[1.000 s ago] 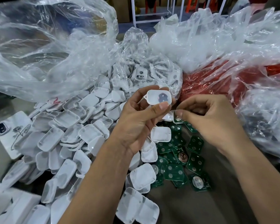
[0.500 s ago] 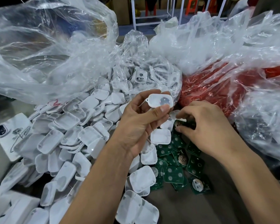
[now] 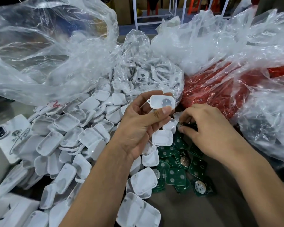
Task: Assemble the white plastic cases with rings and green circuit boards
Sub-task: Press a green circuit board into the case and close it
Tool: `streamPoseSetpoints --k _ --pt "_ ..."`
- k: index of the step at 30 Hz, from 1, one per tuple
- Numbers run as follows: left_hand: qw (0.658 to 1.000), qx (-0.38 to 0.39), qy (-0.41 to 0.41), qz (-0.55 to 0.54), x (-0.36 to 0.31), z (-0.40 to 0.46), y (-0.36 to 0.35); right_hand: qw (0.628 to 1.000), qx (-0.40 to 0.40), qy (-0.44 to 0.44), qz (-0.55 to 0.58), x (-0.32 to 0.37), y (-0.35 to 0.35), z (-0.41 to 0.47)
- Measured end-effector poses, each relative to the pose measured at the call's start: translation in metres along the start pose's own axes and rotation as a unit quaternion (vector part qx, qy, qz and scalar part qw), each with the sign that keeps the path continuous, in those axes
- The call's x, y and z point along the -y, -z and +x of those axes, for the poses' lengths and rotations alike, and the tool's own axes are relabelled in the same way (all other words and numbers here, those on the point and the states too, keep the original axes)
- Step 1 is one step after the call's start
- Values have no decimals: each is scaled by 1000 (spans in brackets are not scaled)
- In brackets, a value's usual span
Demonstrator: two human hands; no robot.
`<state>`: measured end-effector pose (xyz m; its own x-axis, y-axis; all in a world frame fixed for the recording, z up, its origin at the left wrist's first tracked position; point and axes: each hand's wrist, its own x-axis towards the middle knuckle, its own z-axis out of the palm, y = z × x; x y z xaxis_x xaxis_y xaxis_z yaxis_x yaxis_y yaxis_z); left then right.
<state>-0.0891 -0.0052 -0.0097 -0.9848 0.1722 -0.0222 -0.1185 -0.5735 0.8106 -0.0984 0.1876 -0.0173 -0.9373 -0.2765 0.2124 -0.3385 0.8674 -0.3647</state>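
Above the middle of the desk (image 3: 203,213), the left hand (image 3: 138,128) holds a white plastic case (image 3: 161,102) up, hollow side to the camera, thumb pressed on its near edge and fingers curled behind its far one. A dark grey round piece shows inside the case; what it is cannot be told. Just right of it and lower, the right hand (image 3: 208,135) reaches down with fingers curled, its fingertips (image 3: 181,128) pinching a small dark piece (image 3: 186,124) at the far end of the green circuit boards (image 3: 179,171); the piece is blurred and mostly hidden, so its kind is unclear. Those boards lie scattered on the desk under and between the two forearms, some carrying a round silver disc. A large heap of loose white cases (image 3: 69,145) covers the left half of the desk up to the boards. At the left edge a phone in a white case (image 3: 8,138) lies flat. Along the far side sit clear plastic bags (image 3: 47,54); one in the middle holds white parts, and a bag of red parts (image 3: 220,89) lies toward the right edge.
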Motion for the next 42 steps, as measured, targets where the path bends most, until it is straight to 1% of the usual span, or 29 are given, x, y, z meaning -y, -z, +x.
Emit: streamPoseSetpoints --k 4,8,10,15,18,22,26,28,30,32,33,34,35,36,37,38,39,42 --pt "1000 -1 1 -1 1 0 0 1000 6 18 -10 1 -3 0" --pt "1000 2 -1 -5 0 0 1 999 35 23 18 -3 5 -1" --pt "1000 4 -3 -4 0 0 2 999 36 23 30 -2 8 -2" --pt "1000 9 -6 5 0 0 2 997 49 37 43 0 12 -2" --pt "1000 15 -9 2 0 0 2 997 55 43 32 0 14 -3" --pt "1000 11 -6 5 0 0 2 998 27 62 18 2 13 -3" --pt "1000 16 -3 -1 0 0 1 997 34 53 37 1 13 -3" --pt "1000 10 0 -3 0 0 1 997 0 32 71 -1 14 -1" --pt "1000 3 8 -12 0 -1 1 988 -47 -4 145 -3 16 0" --pt "1000 4 21 -23 -1 -1 0 963 -87 -34 253 -6 17 0" --pt "999 7 27 -25 -1 -2 0 938 -106 -44 328 -5 18 -1" --pt "999 11 32 -24 -1 -2 0 901 -122 -51 414 -4 20 -1" --pt "999 16 37 -20 -1 -2 -1 856 -131 -55 497 -1 23 -1" --pt "999 21 42 -13 -2 -3 -1 813 -132 -56 564 1 25 -1" --pt "999 25 47 -5 -2 -3 -1 781 -127 -56 609 2 26 -1" --pt "998 29 51 4 -3 -3 -1 761 -118 -56 636 4 27 -1" --pt "998 31 54 14 -3 -3 -1 751 -109 -56 649 5 27 -1" --pt "996 37 54 52 -3 -4 0 742 -91 -58 662 4 25 -1"
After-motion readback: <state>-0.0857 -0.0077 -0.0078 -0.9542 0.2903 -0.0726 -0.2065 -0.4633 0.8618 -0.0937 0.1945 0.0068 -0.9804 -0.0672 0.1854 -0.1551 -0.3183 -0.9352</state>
